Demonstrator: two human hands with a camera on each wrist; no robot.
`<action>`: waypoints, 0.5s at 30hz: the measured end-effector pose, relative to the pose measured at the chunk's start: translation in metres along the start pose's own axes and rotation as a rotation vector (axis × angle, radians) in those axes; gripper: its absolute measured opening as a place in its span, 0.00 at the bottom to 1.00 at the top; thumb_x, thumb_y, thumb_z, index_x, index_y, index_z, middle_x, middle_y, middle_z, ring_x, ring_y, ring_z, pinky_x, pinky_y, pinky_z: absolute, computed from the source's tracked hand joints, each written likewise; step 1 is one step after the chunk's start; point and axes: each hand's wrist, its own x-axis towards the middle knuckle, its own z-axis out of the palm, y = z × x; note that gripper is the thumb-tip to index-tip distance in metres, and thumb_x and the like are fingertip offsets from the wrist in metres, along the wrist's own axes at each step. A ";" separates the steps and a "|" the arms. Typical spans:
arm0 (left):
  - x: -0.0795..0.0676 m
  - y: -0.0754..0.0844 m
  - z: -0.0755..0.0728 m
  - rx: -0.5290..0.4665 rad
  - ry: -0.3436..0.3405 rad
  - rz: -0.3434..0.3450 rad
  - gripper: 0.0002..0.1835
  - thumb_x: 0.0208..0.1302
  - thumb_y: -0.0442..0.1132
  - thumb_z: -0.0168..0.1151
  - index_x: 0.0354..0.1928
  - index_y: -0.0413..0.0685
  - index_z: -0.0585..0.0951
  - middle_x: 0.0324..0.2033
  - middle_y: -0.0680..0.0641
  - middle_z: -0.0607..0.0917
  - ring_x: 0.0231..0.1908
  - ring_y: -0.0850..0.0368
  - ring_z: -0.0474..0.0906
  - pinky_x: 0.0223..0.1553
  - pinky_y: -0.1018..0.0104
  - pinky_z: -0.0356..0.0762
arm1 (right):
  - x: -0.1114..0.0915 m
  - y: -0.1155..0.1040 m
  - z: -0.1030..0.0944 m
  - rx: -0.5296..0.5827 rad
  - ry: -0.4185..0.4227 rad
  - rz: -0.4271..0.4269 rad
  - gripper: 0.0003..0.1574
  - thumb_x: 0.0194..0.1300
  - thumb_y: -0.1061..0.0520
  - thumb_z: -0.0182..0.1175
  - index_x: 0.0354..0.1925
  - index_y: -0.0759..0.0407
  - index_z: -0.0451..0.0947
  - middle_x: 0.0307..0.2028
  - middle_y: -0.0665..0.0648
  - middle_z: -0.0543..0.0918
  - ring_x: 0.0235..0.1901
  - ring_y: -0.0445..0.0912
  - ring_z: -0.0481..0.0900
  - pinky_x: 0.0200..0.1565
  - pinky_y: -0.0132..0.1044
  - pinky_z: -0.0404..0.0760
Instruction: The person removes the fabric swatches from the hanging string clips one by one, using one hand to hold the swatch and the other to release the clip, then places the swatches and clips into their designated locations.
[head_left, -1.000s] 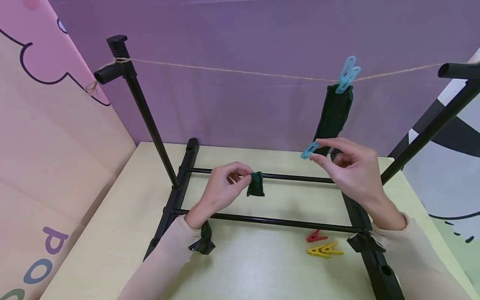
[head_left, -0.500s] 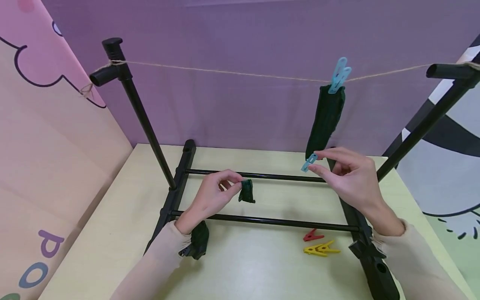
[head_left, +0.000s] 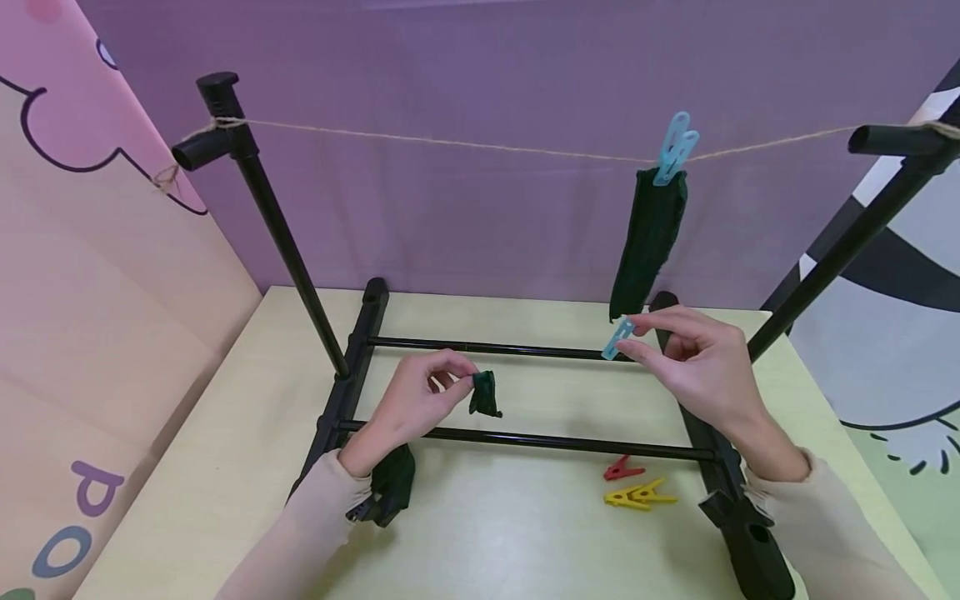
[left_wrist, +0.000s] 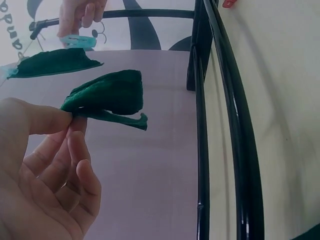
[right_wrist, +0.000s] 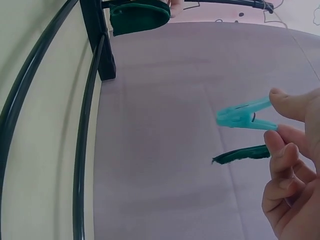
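Between thumb and fingertips, my left hand (head_left: 416,396) pinches one end of a folded dark green cloth (left_wrist: 110,92); the rest of it sticks out past the fingers, below the string. My right hand (head_left: 697,362) holds a light blue clothespin (right_wrist: 242,115), thumb on one handle and a finger on the other. Its tip points left with nothing in it. Just above this clothespin in the head view hangs a longer dark green cloth (head_left: 648,237). Another blue clothespin (head_left: 675,150) fixes that cloth's top to the string (head_left: 450,143).
A black frame stands on the pale table (head_left: 495,533), with two low crossbars (head_left: 525,438) beneath the hands. A red clothespin (head_left: 622,470) and yellow clothespins (head_left: 640,496) lie at its front right. Dark green fabric (head_left: 393,483) shows beside the left forearm. Behind is a purple panel (head_left: 450,225).
Both hands have come down a little, the left one also slightly leftward, each keeping its grip. The hanging cloth stays on the string. The head view has shifted slightly.
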 end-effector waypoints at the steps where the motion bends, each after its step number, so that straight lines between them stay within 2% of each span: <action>1: -0.001 0.000 0.000 0.001 -0.002 -0.002 0.06 0.71 0.36 0.68 0.45 0.52 0.90 0.40 0.53 0.92 0.36 0.60 0.83 0.40 0.65 0.81 | -0.001 0.000 0.000 -0.004 -0.007 0.004 0.18 0.57 0.67 0.79 0.47 0.58 0.92 0.37 0.34 0.83 0.18 0.39 0.66 0.19 0.32 0.63; 9: -0.010 -0.005 -0.003 0.034 -0.053 -0.070 0.06 0.71 0.38 0.68 0.44 0.57 0.90 0.39 0.56 0.91 0.35 0.61 0.82 0.36 0.66 0.79 | -0.009 0.009 0.002 -0.001 -0.011 0.027 0.20 0.56 0.69 0.79 0.48 0.58 0.92 0.34 0.33 0.82 0.17 0.39 0.65 0.18 0.34 0.61; 15: -0.015 -0.009 -0.007 0.061 -0.092 -0.090 0.06 0.71 0.39 0.68 0.45 0.58 0.90 0.39 0.56 0.90 0.35 0.59 0.81 0.33 0.65 0.79 | -0.011 0.013 0.002 0.019 -0.029 0.045 0.20 0.58 0.68 0.78 0.49 0.58 0.91 0.35 0.34 0.82 0.17 0.39 0.65 0.18 0.36 0.60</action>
